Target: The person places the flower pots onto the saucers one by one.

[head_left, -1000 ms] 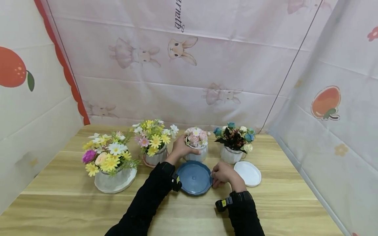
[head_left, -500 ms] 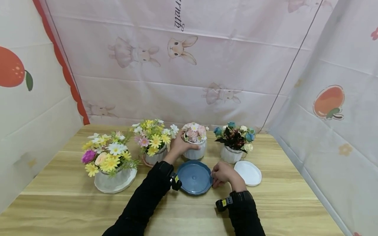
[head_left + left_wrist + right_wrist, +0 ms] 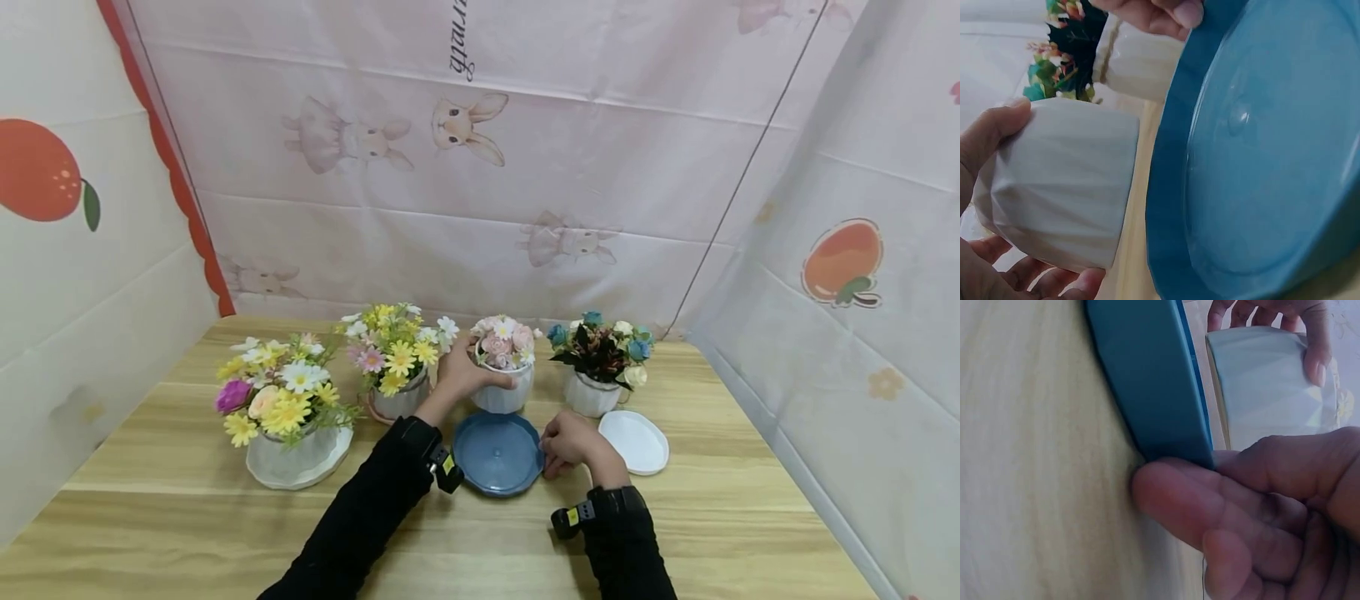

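We've got our left hand (image 3: 459, 377) wrapped round the white faceted pot (image 3: 506, 393) of pink flowers (image 3: 506, 342), just behind the blue saucer (image 3: 498, 455). Our right hand (image 3: 568, 441) pinches the saucer's rim, probably so it won't slide. Can't tell if the pot's lifted.

- Left sleeve (image 3: 360, 517): black, long, lightly wrinkled cloth down to the wrist
- Right sleeve (image 3: 624, 550): matching black
- Left wrist band (image 3: 420, 432): black, with a small black camera unit (image 3: 448, 477) bearing a yellow label (image 3: 448, 463)
- Right wrist band (image 3: 618, 500): black, its dark, blocky module (image 3: 562, 523) likewise marked in yellow
- Left hand (image 3: 459, 377) and right hand (image 3: 572, 440): bare
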`<control>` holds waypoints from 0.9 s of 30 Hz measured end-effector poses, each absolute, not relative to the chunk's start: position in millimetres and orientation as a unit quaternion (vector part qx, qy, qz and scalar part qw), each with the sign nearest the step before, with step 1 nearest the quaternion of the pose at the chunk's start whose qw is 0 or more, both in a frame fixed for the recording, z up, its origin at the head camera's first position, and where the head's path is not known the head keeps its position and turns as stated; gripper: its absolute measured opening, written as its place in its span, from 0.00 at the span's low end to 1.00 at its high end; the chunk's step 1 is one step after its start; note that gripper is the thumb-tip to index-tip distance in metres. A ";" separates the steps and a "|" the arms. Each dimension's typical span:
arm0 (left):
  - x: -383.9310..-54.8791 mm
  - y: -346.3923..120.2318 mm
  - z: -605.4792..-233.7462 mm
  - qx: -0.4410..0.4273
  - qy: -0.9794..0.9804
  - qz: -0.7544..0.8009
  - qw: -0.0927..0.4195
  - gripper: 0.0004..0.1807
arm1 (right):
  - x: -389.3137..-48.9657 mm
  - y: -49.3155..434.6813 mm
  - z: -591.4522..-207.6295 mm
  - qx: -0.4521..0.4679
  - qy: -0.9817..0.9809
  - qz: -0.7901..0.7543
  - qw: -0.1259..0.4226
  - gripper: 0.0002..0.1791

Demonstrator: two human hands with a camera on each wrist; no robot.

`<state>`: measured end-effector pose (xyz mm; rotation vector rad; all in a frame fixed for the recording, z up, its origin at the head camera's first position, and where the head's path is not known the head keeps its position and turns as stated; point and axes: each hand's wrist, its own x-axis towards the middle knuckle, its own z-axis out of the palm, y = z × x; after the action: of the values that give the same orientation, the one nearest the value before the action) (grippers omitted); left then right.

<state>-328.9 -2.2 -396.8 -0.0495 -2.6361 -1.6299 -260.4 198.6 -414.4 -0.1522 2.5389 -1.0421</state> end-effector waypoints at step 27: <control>-272.3 -19.1 -394.8 -0.095 -0.831 -0.548 -0.014 0.58 | -259.8 199.8 -415.4 -0.058 0.899 -0.389 0.195 0.09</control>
<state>-272.3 -19.1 -394.8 -0.3017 -2.6341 -1.7381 -259.8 199.8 -415.4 -0.1620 2.5189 -1.0910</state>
